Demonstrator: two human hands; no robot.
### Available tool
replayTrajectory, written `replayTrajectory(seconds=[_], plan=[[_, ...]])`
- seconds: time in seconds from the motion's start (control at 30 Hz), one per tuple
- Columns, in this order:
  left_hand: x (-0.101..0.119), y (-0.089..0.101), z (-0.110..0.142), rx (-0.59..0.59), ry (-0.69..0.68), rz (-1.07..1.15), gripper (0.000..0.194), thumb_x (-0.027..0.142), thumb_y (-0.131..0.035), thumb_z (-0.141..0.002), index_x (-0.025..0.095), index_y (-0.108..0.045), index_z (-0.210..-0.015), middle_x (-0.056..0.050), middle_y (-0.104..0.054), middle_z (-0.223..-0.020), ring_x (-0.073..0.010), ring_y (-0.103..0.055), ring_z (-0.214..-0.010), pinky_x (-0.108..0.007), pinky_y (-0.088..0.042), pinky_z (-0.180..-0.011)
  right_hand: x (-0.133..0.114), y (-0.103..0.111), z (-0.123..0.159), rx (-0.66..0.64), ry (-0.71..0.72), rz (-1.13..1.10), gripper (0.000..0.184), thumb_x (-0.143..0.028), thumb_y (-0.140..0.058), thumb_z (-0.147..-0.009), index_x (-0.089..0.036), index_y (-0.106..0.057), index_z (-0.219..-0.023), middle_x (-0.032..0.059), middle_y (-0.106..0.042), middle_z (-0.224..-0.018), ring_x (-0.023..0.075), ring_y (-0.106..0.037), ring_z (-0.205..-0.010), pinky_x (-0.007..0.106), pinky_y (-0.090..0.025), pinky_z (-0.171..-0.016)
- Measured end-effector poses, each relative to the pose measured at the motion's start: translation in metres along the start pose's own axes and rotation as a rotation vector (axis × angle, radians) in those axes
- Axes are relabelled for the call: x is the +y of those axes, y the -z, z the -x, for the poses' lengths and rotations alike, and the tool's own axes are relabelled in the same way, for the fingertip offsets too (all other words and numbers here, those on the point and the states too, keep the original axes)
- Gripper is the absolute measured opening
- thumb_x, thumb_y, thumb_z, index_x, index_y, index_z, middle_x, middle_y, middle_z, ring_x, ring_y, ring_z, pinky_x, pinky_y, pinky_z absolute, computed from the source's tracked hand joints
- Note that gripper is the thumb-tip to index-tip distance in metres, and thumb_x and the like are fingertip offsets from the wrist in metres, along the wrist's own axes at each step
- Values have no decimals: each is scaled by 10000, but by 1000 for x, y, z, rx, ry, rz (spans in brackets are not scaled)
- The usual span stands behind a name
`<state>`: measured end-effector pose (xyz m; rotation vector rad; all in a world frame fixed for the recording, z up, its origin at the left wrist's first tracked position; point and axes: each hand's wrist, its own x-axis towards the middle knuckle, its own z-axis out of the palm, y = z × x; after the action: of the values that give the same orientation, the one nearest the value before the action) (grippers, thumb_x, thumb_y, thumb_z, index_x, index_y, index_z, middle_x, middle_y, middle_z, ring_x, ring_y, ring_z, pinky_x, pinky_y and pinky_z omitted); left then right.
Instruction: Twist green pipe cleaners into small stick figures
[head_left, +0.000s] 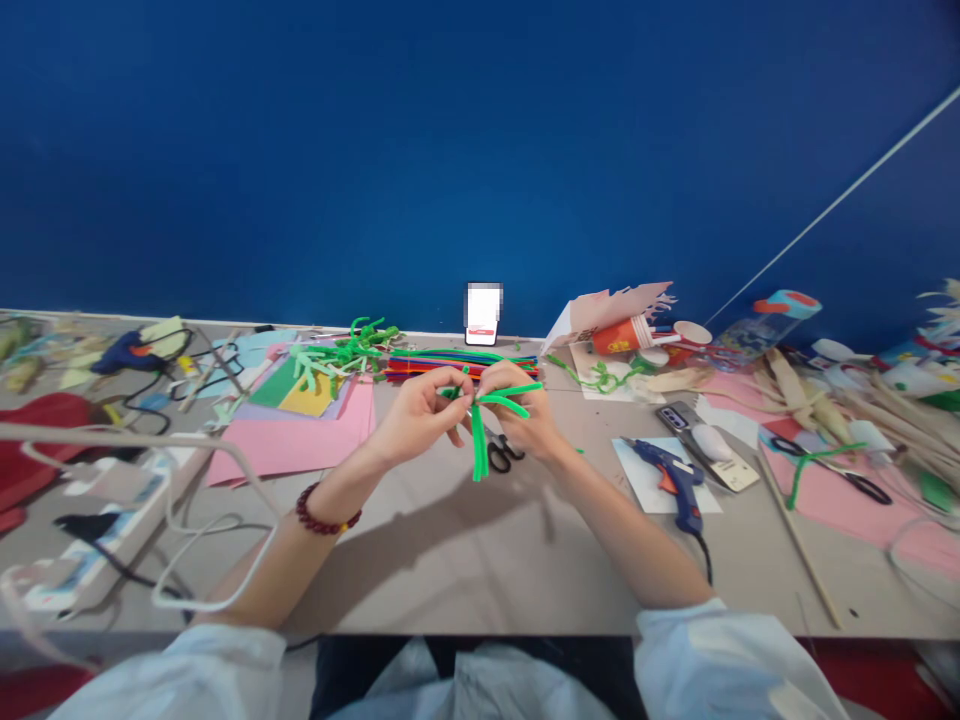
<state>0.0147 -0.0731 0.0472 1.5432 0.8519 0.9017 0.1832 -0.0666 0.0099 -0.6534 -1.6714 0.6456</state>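
Between my two hands is a cluster of bright green pipe cleaners [480, 445], some strands hanging down and others pointing right. My left hand [424, 405] pinches it from the left with thumb and fingers together. From the other side my right hand [525, 400] is closed on it near the centre, where the strands meet. Black-handled scissors [504, 452] lie on the table just below and behind the hands. A bundle of multicoloured pipe cleaners [405, 366] lies behind them, partly hidden by my fingers.
A phone [482, 315] stands against the blue wall. Twisted green pipe cleaners [352, 350] and pink paper [289, 450] lie left, near a power strip [124, 530] with cables. To the right are a glue gun [675, 478], a wooden stick [799, 540] and more scissors [862, 485].
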Motion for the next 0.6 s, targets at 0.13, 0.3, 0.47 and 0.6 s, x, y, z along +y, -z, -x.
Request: replayTrajectory(seconds=[0.13, 0.3, 0.47, 0.6], plan=[[3, 0, 1, -1, 14, 23, 262, 369, -694, -731, 176, -538, -814, 28, -606, -584, -129, -632, -480, -203, -513, -403, 0, -1, 0, 20, -81, -52, 252, -470, -640, -808, -234, -596, -734, 41, -602, -793, 191, -574, -789, 364, -489, -738], [-2, 4, -1, -33, 102, 145, 308, 415, -706, -737, 177, -557, -862, 16, -619, -533, -124, -589, -399, -188, -425, -338, 0, -1, 0, 68, -263, -152, 340, -523, -704, -731, -210, -571, -728, 7, -581, -713, 143, -550, -664, 282, -468, -612], [-12, 9, -4, -38, 107, 272, 283, 340, -754, -689, 176, -596, -856, 29, -598, -574, -97, -577, -443, -182, -429, -381, -10, 0, -3, 74, -313, -184, 315, -477, -722, -722, -195, -583, -740, -5, -583, -695, 113, -540, -626, 248, -449, -575], [-16, 6, -4, -18, 85, 236, 343, 249, -787, -627, 182, -587, -897, 73, -512, -495, -60, -458, -366, -174, -366, -366, -15, -3, -3, 98, -366, -209, 299, -451, -724, -717, -191, -577, -734, -9, -580, -693, 108, -543, -622, 249, -461, -577]])
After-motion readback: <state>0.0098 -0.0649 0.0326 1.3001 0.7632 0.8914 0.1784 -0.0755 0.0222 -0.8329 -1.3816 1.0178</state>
